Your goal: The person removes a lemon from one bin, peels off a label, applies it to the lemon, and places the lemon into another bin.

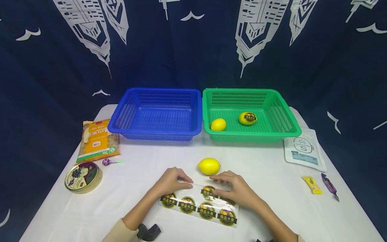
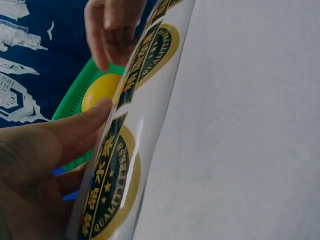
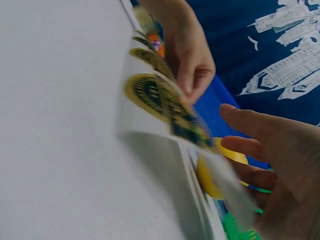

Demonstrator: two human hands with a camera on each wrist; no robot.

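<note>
A clear sheet of round black-and-gold fruit stickers lies low over the table, its far edge lifted in the right wrist view. My left hand pinches that far edge between thumb and fingers. Over the sheet's right part is my right hand, thumb and fingers spread apart; in the right wrist view those fingers are beside the sheet's edge without gripping it. Just beyond both hands sits a yellow lemon, with no sticker on its visible side. The lemon is partly hidden by the sheet in the right wrist view.
Behind stand a blue basket and a green basket. The green one holds a plain lemon and a stickered lemon. Left are a grain bag, lollipop and round tin; right, a white pouch and two wrapped sweets.
</note>
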